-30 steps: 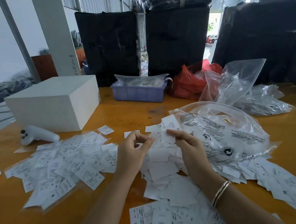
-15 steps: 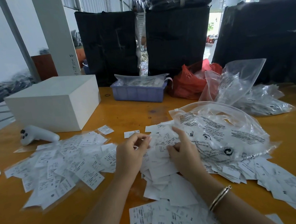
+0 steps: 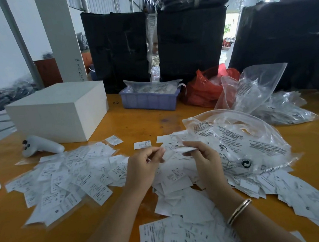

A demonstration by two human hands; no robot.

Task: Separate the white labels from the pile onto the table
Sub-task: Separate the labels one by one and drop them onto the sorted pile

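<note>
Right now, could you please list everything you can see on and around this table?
table: one, orange-yellow, underneath everything
label pile: many, white, centre
spread labels: many, white, left
white box: one, back left
controller: one, white, before the box
blue tray: one, back centre
red bag: one, right of tray
clear bags: several, right
black bundles: three, behind table
bracelet: one, gold, right wrist
left hand: pinches a label
right hand: fingers pinch a label
</note>
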